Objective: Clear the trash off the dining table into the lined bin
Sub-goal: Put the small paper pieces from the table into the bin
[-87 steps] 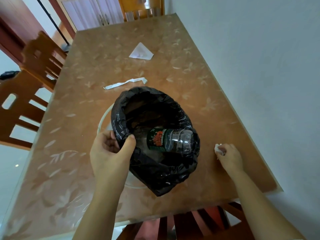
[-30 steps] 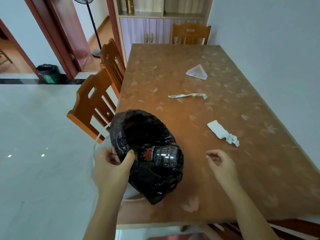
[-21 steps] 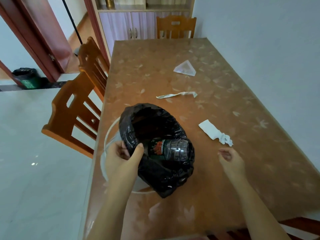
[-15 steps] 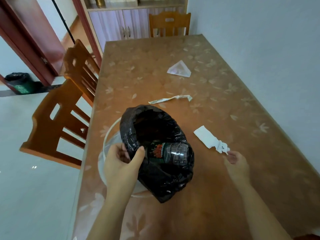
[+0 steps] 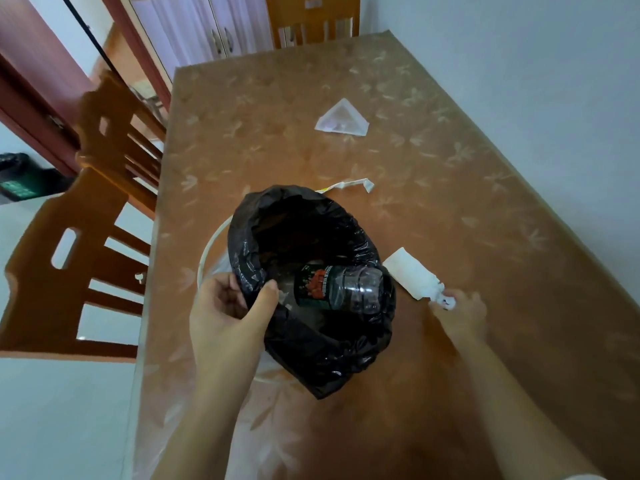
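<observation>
A bin lined with a black bag [image 5: 252,233] stands on the brown dining table [image 5: 450,188]. My left hand [image 5: 228,313] pinches the liner's near rim. Inside lies a clear plastic bottle [image 5: 343,287] with a dark label. A white paper scrap [image 5: 408,277] lies flat just right of the bin; my right hand [image 5: 460,313] pinches its crumpled near end on the table. A thin white strip [image 5: 353,184] lies behind the bin, partly hidden by the liner. A triangular white wrapper [image 5: 341,119] sits farther back.
A white wall runs along the table's right side. Wooden chairs [image 5: 79,258] stand at the left edge and one [image 5: 311,20] at the far end. A cabinet and a doorway lie beyond; a small dark bin [image 5: 17,178] stands on the floor at far left.
My right hand, open and apart from the scrap a second ago, reached to the white paper scrap and closed on its crumpled end. My left hand kept hold of the liner.
</observation>
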The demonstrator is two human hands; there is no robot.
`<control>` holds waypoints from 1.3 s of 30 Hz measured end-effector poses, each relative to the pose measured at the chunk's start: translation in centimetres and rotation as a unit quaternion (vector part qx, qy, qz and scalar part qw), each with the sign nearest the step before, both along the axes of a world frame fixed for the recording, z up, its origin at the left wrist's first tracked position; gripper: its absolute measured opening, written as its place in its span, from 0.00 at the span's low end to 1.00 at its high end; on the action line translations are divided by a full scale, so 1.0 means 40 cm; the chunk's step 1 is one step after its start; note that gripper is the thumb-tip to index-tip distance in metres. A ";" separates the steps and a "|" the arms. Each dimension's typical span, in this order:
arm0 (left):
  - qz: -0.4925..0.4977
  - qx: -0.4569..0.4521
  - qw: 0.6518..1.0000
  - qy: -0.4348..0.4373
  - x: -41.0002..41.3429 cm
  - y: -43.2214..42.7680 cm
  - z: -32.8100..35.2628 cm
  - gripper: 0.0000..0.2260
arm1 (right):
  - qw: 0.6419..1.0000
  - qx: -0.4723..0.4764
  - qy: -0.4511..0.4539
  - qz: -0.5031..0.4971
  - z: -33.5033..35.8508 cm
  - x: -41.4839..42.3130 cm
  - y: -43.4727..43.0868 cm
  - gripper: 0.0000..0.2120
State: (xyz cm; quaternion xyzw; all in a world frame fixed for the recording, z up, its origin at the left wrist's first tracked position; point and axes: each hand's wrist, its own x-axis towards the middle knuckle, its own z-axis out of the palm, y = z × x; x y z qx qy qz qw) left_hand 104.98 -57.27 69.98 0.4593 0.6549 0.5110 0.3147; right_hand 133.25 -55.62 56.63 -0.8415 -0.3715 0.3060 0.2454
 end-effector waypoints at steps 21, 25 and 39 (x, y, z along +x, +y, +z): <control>-0.093 0.005 0.995 -0.044 -0.067 0.015 -0.015 0.14 | 0.995 0.016 0.002 -0.102 -0.039 -0.092 -0.164 0.07; -0.089 0.012 0.994 -0.054 -0.089 -0.011 -0.017 0.14 | 0.985 0.097 0.009 -0.143 0.025 -0.112 -0.177 0.03; -0.096 0.023 0.992 -0.081 -0.200 -0.110 0.021 0.15 | 0.945 0.309 -0.019 0.108 0.361 -0.385 -0.198 0.16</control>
